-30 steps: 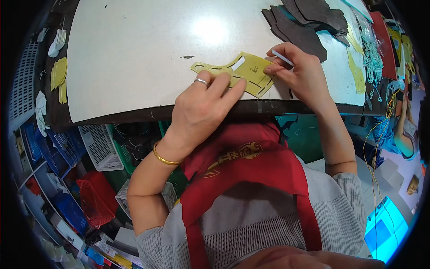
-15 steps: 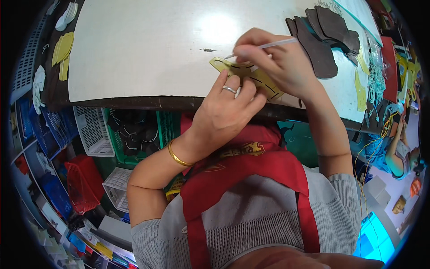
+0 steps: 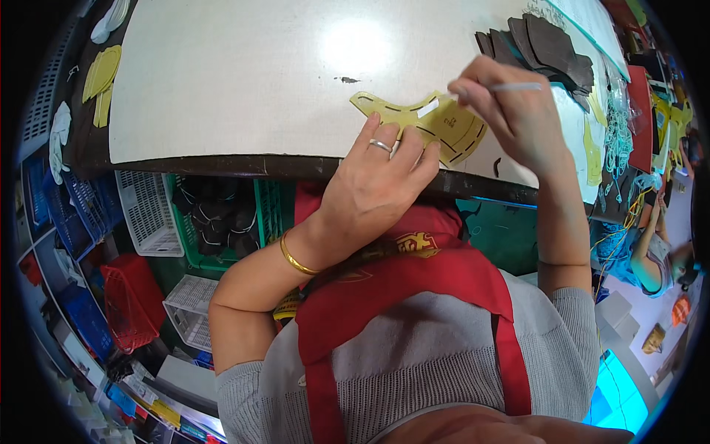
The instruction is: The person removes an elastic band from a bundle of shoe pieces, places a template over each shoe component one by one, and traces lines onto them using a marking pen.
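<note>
A curved yellow pattern template (image 3: 466,127) with dark slots and a small white patch lies near the front edge of the worktable (image 3: 237,96). My left hand (image 3: 384,177), a ring on one finger, presses its spread fingertips onto the template's near side. Above the template's right end is my right hand (image 3: 518,115), its fingers closed in a pinch around a slim, pale pen (image 3: 519,86). The pen's tip is blurred near the fingertips, so I cannot tell whether it touches the template.
Dark cut pieces (image 3: 547,52) are stacked at the back right, beside tangled pale cords (image 3: 620,140). More yellow templates (image 3: 102,74) and a white glove (image 3: 61,140) lie at the far left. Under the table stand a green crate (image 3: 222,222) and a red basket (image 3: 133,303). Another person (image 3: 654,251) sits far right.
My right hand has moved right with the pen, from the template's left end to its right end, uncovering more of it. The left hand stays on the template.
</note>
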### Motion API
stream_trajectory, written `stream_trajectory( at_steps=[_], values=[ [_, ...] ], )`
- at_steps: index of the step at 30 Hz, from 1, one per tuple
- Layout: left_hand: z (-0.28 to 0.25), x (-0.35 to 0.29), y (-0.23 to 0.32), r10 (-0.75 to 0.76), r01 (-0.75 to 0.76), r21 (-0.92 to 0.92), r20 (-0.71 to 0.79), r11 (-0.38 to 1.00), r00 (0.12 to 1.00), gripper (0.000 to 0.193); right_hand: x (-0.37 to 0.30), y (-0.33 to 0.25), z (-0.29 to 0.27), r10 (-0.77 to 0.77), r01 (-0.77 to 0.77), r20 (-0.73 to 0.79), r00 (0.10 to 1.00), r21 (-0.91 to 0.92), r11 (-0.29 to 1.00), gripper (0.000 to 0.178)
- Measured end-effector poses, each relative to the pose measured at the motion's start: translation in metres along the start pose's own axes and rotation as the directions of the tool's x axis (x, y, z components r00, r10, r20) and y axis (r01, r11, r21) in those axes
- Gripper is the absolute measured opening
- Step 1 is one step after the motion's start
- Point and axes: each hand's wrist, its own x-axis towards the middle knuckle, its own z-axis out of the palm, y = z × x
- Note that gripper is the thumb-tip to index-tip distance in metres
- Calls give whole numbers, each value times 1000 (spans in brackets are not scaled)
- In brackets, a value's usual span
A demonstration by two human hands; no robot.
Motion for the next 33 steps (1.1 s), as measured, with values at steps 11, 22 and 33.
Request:
stream_trajectory(
  at_steps=[11,22,33],
  values=[
    [-4,4,5,0,-1,9,8,1000,1000,34,-70,-22,-16,105,-118,158,982,76,990,21],
    [-2,13,1,55,-54,77,-10,996,998,45,-74,-43,16,329,-334,-164,930,-3,942,20],
    [0,29,-5,67,-62,165,-26,984,997,25,-33,-11,7,561,-585,216,799,61,809,24]
  ],
)
